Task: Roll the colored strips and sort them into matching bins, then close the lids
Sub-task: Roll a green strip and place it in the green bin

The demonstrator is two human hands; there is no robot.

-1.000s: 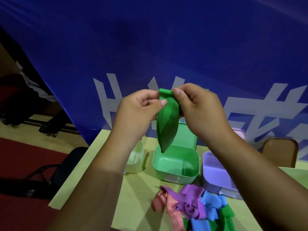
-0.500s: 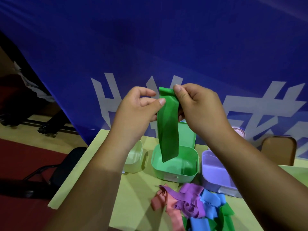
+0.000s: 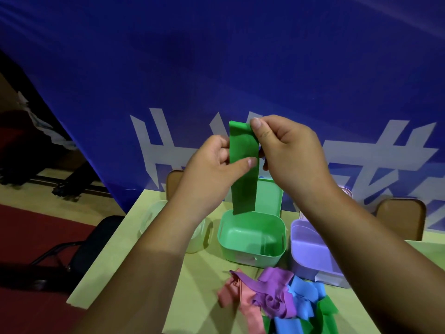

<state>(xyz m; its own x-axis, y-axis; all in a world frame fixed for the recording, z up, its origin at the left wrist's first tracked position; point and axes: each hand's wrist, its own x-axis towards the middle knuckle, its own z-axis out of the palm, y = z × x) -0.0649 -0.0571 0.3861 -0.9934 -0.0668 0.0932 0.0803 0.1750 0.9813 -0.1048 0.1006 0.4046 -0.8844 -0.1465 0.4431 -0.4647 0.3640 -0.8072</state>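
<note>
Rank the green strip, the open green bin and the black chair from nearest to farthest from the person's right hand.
1. The green strip, pinched at its top by the right hand.
2. The green bin, open on the table below the hand.
3. The black chair, on the floor far left, past the table's edge.

Blue banner (image 3: 216, 68), red floor (image 3: 36, 232)

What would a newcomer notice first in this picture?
The green strip stands out first, held up in the middle by the left hand and right hand, hanging flat before the blue banner. Below it sits the open green bin, and nearer lies a pile of mixed coloured strips.
</note>
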